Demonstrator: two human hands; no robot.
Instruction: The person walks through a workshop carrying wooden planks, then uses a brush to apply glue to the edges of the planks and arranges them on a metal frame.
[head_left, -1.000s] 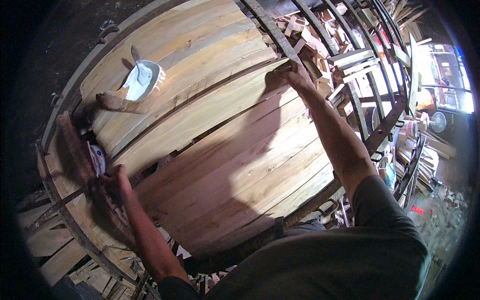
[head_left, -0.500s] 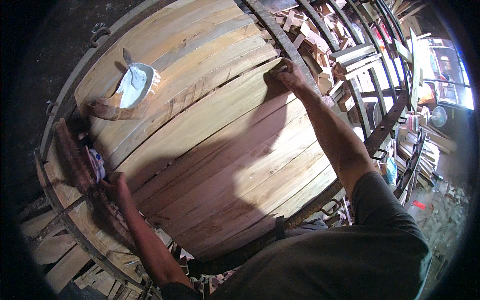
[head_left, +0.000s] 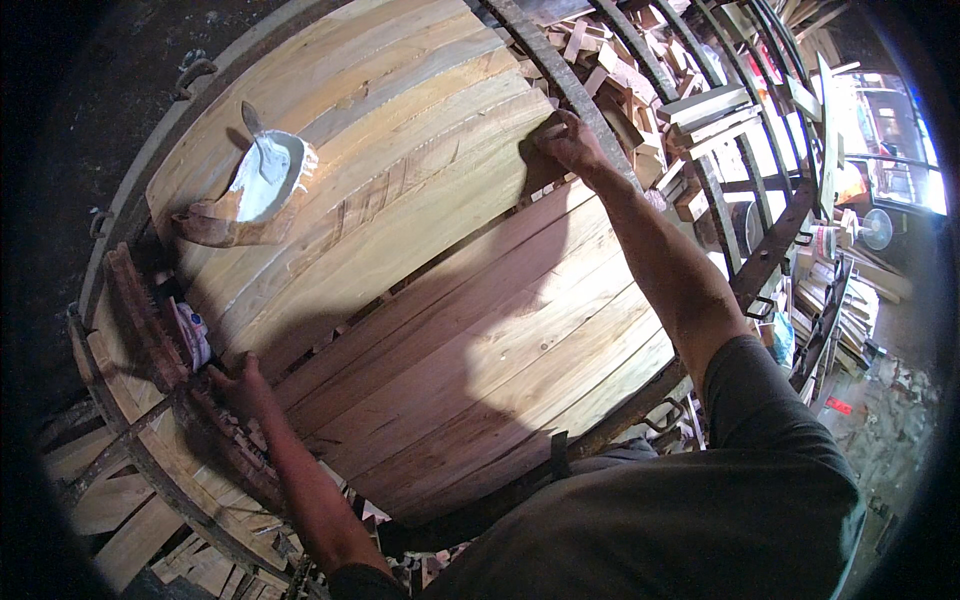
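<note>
A pale wooden plank (head_left: 400,238) lies slantwise among a row of flat planks, against the glue-streaked boards (head_left: 330,125) on its far side. A dark gap shows along its near side. My right hand (head_left: 572,148) is closed on the plank's right end, fingers curled over it. At the plank's left end, my left hand (head_left: 245,388) is in shadow, with thumb and forefinger apart, close to or touching its corner. Beyond it, a container of white glue (head_left: 268,185) sits on the boards with a spatula-like tool (head_left: 253,120) standing in it.
Nearer planks (head_left: 480,330) lie beside my body. A rusty metal bar (head_left: 145,315) and a whitish object (head_left: 190,333) lie by my left hand. Curved-looking metal rails (head_left: 545,60) run past the plank ends. Scrap wood (head_left: 625,85) is heaped at right; a fan (head_left: 876,230) stands farther off.
The pale plank has moved away from me against the glued boards, closing the far gap and leaving one on its near side. My left hand's fingers have spread; my right hand shifted slightly.
</note>
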